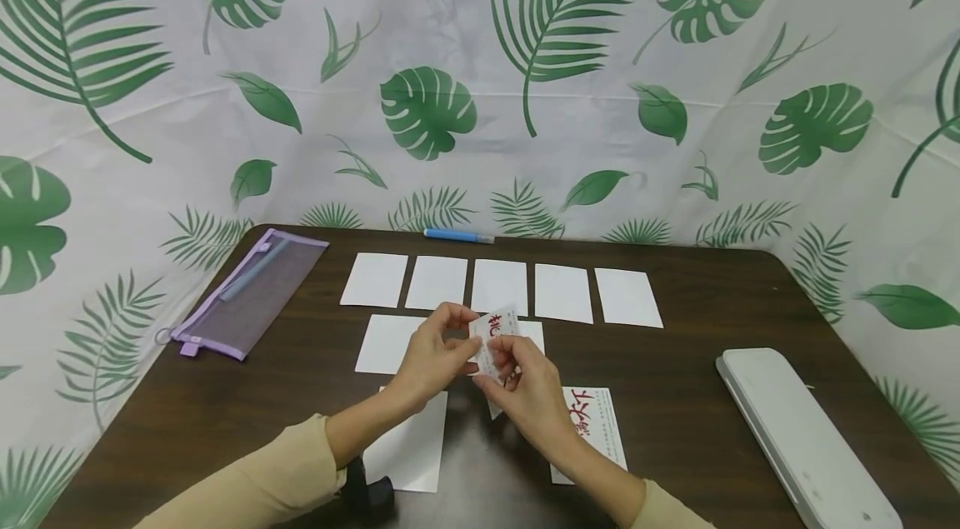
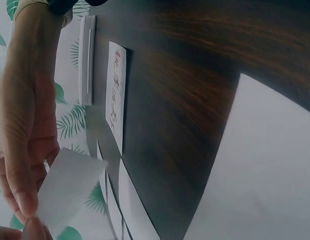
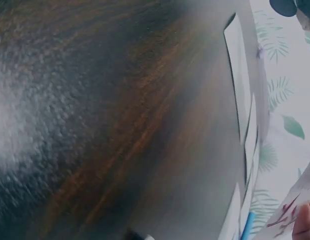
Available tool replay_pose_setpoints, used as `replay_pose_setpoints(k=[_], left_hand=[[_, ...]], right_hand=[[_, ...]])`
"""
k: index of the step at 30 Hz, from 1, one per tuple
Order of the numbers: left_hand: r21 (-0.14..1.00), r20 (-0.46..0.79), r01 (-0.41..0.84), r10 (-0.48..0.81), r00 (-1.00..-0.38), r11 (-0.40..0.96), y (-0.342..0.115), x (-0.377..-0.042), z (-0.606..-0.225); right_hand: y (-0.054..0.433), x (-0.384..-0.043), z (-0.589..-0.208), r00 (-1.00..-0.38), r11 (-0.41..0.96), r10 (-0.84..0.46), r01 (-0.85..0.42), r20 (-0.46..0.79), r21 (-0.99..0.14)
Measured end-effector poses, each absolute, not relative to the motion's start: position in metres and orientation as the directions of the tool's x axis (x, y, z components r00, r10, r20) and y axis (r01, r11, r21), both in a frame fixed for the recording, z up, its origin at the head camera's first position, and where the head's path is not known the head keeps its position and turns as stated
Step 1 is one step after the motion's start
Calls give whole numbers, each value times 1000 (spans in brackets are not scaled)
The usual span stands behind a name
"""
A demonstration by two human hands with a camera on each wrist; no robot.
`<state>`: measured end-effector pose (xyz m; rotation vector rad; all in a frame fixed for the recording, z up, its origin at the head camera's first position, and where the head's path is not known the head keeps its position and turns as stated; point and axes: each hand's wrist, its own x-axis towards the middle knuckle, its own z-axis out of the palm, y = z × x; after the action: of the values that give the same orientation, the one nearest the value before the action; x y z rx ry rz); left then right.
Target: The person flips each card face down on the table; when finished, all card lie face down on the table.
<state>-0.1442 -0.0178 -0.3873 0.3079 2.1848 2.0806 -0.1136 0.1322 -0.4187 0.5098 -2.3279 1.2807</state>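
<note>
Above the middle of the table, both hands hold one small paper card (image 1: 495,322) printed with red characters. It is tilted up, and its plain white back (image 2: 69,192) faces the left wrist view. My left hand (image 1: 437,352) pinches its left edge between thumb and fingers. My right hand (image 1: 532,396) grips it from the right side, fingers bent over its printed face. A similar printed card (image 1: 596,429) lies on the table near the right forearm. Beneath the left forearm is a larger-looking blank white card (image 1: 408,450).
Several blank white cards (image 1: 562,293) form a row at the back, with another blank card (image 1: 382,343) in front, partly behind the hands. A blue pen (image 1: 453,235) lies at the far edge. A purple-trimmed mesh pouch (image 1: 258,304) is at left, a long white case (image 1: 802,429) at right.
</note>
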Motion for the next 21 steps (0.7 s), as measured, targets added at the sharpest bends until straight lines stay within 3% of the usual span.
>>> replay_pose_setpoints(k=[8, 11, 15, 18, 21], left_hand=[[985, 135, 159, 277, -951, 66, -20, -143, -379], [970, 173, 210, 261, -950, 121, -23, -147, -378], [959, 166, 198, 164, -972, 201, -31, -153, -384], [962, 113, 137, 111, -987, 238, -38, -159, -392], [962, 60, 87, 110, -992, 260, -42, -161, -400]], right_hand=[[139, -113, -405, -759, 533, -144, -600, 635, -596], [145, -117, -397, -793, 541, -100, -550, 600, -636], [155, -124, -391, -899, 514, 5, -373, 437, -773], [161, -128, -390, -966, 407, 56, -209, 252, -889], [163, -130, -392, -993, 279, 68, -71, 94, -958]])
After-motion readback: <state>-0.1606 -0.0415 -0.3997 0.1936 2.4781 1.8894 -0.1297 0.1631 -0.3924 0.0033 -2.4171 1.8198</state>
